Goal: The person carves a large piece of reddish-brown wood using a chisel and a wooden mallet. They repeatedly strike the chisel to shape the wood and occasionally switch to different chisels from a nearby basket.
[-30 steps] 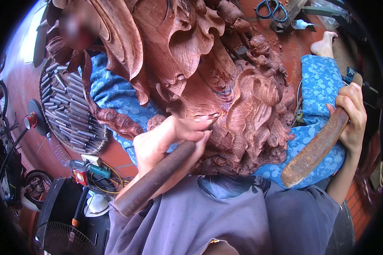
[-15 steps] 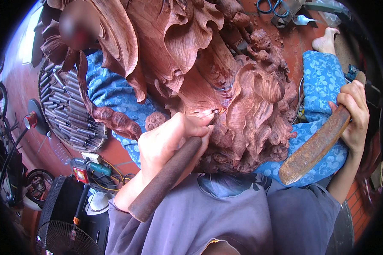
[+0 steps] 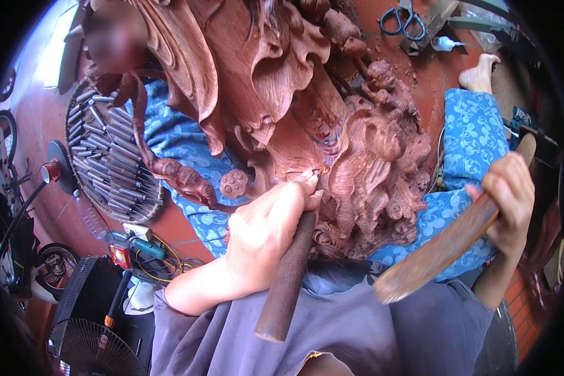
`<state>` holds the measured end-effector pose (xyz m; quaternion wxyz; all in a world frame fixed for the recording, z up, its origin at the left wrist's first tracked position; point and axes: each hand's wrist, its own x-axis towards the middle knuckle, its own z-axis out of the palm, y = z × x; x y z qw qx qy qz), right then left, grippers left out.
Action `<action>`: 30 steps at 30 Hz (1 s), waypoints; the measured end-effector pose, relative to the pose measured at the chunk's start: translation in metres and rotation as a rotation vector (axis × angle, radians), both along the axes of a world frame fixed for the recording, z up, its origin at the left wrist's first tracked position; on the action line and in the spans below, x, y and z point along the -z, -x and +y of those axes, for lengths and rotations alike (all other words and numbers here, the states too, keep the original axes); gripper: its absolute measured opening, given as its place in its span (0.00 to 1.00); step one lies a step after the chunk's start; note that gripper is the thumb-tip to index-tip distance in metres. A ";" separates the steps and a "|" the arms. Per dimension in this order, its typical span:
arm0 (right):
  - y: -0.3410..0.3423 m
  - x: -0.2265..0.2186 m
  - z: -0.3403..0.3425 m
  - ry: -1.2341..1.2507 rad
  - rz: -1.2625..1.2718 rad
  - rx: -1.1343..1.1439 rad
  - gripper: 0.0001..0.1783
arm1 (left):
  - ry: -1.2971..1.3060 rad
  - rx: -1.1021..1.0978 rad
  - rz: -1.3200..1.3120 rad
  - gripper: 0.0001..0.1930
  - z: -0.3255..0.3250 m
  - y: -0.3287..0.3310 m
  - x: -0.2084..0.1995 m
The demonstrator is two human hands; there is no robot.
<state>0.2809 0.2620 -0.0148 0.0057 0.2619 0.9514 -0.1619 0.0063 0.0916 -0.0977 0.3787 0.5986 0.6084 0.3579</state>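
Note:
A large reddish-brown wood carving, shaped with curling leaves, pods and folds, lies across my lap. My left hand is closed around a carving chisel with a dark round wooden handle. Its handle slants down toward my body, and its tip, mostly hidden by my fingertips, rests at the carving's middle. My right hand grips a worn wooden mallet, a plain club-like stick. The mallet's thick end hangs over my lap, to the right of the chisel handle and apart from it.
At left, a round woven tray holds many chisels. Near it are a plastic bottle, cables and a desk fan. Blue-handled scissors and a small white bottle lie at the far right on the red tiled floor.
The chisel handle has swung right and stands steeper, with my left hand turned along. My right hand has brought the mallet's thick end lower and leftward, closer to the chisel handle.

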 end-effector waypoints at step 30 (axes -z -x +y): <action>0.029 -0.092 -0.046 -0.120 -0.120 -0.076 0.08 | -0.235 0.030 -0.072 0.17 -0.004 -0.012 -0.044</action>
